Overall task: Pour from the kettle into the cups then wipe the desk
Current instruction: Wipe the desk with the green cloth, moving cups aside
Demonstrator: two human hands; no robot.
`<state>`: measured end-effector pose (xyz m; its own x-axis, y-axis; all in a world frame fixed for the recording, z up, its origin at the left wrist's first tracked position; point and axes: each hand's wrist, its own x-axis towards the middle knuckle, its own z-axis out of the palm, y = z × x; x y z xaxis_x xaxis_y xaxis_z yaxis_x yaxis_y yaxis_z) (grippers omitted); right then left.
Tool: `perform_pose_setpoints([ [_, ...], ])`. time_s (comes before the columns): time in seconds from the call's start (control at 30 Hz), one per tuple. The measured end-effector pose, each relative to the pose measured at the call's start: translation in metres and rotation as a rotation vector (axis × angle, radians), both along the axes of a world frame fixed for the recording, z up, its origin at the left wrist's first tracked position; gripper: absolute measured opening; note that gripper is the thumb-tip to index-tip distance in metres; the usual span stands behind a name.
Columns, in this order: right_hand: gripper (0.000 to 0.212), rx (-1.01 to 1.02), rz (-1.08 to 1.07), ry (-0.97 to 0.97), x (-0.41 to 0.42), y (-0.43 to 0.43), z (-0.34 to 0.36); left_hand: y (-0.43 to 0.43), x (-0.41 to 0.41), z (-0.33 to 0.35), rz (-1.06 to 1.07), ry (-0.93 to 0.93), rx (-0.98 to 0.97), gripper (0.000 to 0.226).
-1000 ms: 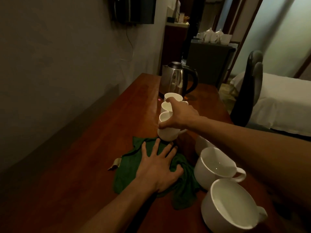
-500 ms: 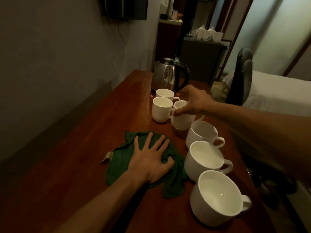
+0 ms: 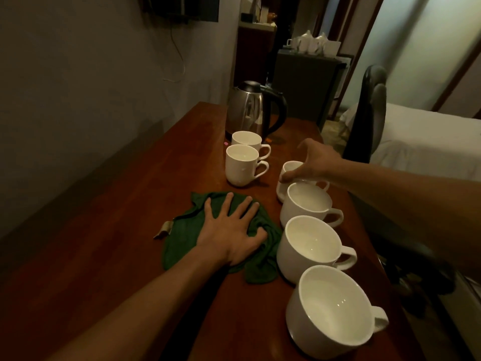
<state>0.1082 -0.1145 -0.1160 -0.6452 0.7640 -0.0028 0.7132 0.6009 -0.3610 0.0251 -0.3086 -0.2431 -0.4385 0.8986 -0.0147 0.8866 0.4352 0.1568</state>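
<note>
Both forearms bare, no sleeves (no rings or watch showing); left hand [image 3: 230, 231], right hand [image 3: 316, 162].

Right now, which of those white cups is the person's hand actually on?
The small cup under the right hand, just beyond the three wide cups; no hand touches any other cup.

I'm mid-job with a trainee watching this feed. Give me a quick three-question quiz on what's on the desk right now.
1. True or false: the left hand lies flat on the green cloth.
2. How many white cups stand on the desk?
3. The right hand is at: A) the kettle; B) the small cup behind the three wide cups; C) the nearest wide cup.

Key: 1. True. 2. Six: two by the kettle, one under the right hand, three wide ones along the right edge. 3. B, fingertips on its rim.
</note>
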Motion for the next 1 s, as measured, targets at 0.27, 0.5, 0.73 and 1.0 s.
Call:
perform_pose_setpoints([
  [0.27,0.095,-0.007,0.003,-0.063,-0.001,0.011,-0.004,0.02,-0.009,0.001,-0.008,0.005,-0.025,0.072],
  [0.5,0.112,0.05,0.071,-0.065,-0.028,0.015,-0.001,0.029,-0.014,0.003,-0.01,0.003,-0.037,0.072],
  [0.73,0.106,0.054,0.33,-0.037,-0.08,-0.011,0.003,0.026,-0.012,0.004,-0.005,-0.001,-0.023,0.072],
  [1.0,0.101,0.067,0.305,-0.017,-0.1,-0.022,-0.018,0.026,-0.01,0.006,0.008,-0.024,-0.018,0.072],
])
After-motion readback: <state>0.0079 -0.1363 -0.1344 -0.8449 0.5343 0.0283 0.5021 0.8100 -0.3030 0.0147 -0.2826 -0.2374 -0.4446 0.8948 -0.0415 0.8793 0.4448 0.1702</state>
